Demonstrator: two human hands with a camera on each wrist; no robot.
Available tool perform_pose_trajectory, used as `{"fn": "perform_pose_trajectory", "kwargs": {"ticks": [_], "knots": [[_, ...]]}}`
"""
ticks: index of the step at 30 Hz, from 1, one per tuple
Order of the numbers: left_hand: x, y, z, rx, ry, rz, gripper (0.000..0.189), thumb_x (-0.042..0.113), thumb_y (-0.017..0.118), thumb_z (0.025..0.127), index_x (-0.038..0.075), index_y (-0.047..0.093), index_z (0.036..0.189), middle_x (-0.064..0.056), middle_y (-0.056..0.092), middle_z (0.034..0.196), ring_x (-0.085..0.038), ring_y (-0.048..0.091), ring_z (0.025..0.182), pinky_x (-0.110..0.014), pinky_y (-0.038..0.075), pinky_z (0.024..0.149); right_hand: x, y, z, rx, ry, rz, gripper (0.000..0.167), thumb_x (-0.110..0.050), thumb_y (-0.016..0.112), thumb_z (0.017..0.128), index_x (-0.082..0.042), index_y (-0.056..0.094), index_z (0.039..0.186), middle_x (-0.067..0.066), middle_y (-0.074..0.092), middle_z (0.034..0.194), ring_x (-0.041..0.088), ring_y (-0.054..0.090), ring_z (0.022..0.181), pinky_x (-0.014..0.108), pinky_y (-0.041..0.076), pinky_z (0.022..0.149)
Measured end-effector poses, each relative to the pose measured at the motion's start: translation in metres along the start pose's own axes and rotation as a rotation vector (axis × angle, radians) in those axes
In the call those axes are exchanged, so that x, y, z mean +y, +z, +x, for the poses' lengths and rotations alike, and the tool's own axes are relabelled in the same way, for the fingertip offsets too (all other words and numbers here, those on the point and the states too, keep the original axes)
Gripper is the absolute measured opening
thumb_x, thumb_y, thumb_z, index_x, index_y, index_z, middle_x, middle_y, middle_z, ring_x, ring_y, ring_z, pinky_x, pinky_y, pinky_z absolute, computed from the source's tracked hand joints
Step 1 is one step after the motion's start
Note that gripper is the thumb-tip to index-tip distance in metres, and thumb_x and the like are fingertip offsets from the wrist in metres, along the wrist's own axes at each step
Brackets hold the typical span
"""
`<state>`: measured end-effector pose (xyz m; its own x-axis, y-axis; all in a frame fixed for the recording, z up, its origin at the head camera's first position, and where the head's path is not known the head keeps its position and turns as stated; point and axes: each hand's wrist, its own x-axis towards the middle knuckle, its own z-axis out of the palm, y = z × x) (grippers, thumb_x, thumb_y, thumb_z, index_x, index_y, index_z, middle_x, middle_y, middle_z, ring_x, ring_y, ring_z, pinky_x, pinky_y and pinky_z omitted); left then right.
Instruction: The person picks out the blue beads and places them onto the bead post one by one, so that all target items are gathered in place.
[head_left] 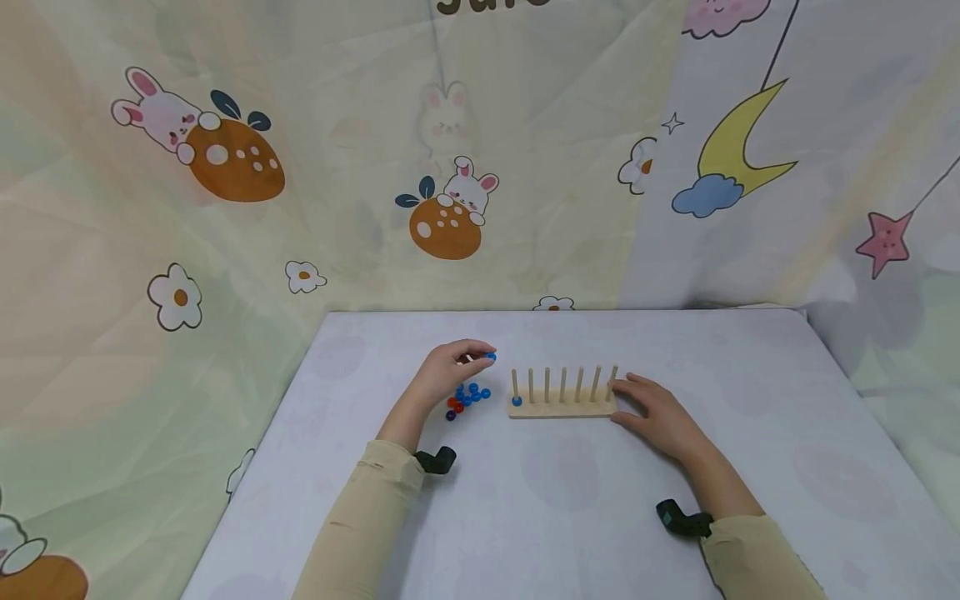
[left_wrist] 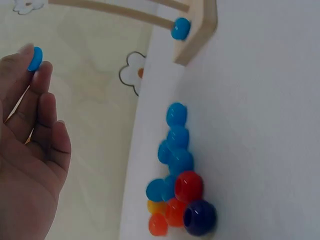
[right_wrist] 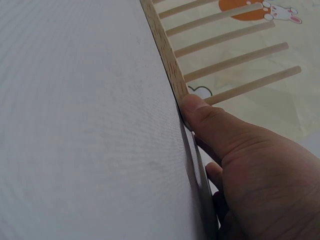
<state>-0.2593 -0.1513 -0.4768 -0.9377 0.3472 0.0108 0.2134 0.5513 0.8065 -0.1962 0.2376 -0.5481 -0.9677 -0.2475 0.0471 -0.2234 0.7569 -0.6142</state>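
My left hand [head_left: 444,372] pinches a small blue bead [left_wrist: 35,59] between thumb and fingertips, raised above the table to the left of a wooden peg board [head_left: 562,410]. The board has a row of several upright pegs. One blue bead [head_left: 517,402] sits at the base of its leftmost peg. At the board's right end, my right hand [head_left: 660,417] grips it, thumb [right_wrist: 197,105] at the front corner and fingers toward the back. Below the left hand lies a cluster of loose beads: several blue ones [left_wrist: 180,161], red ones [left_wrist: 189,186] and a dark blue one [left_wrist: 200,218].
The table [head_left: 555,517] has a pale cloth cover. Behind it hangs a printed curtain [head_left: 555,125] with rabbits, flowers and a moon. A black wrist camera [head_left: 437,461] is on the left wrist and another black camera [head_left: 684,518] on the right.
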Motion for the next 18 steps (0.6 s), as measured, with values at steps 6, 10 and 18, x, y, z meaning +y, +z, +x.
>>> {"fn": "perform_pose_trajectory", "kwargs": {"ticks": [6, 10, 18], "knots": [[0.019, 0.002, -0.003, -0.009, 0.047, -0.015, 0.033, 0.054, 0.067, 0.089, 0.033, 0.070, 0.115, 0.014, 0.068, 0.105, -0.016, 0.057, 0.098, -0.034, 0.051, 0.081, 0.000, -0.002, 0.000, -0.010, 0.005, -0.001, 0.059, -0.041, 0.070, 0.091, -0.017, 0.052, 0.141, 0.023, 0.036, 0.154, 0.048, 0.031, 0.142, 0.067, 0.027, 0.110], [0.028, 0.005, -0.005, -0.028, 0.071, 0.015, 0.030, 0.049, 0.066, 0.091, 0.031, 0.070, 0.115, 0.013, 0.066, 0.106, -0.015, 0.057, 0.100, -0.035, 0.051, 0.083, -0.001, -0.004, 0.000, -0.011, 0.005, 0.003, 0.059, -0.040, 0.071, 0.090, -0.017, 0.052, 0.141, 0.024, 0.036, 0.154, 0.048, 0.031, 0.141, 0.067, 0.027, 0.110], [0.032, 0.012, -0.005, -0.049, 0.104, 0.039, 0.024, 0.045, 0.067, 0.092, 0.034, 0.071, 0.113, 0.013, 0.067, 0.104, -0.011, 0.059, 0.099, -0.033, 0.051, 0.085, 0.000, -0.002, 0.000, -0.009, 0.003, -0.005, 0.059, -0.040, 0.070, 0.090, -0.017, 0.052, 0.142, 0.024, 0.036, 0.154, 0.049, 0.031, 0.141, 0.067, 0.027, 0.110]]}}
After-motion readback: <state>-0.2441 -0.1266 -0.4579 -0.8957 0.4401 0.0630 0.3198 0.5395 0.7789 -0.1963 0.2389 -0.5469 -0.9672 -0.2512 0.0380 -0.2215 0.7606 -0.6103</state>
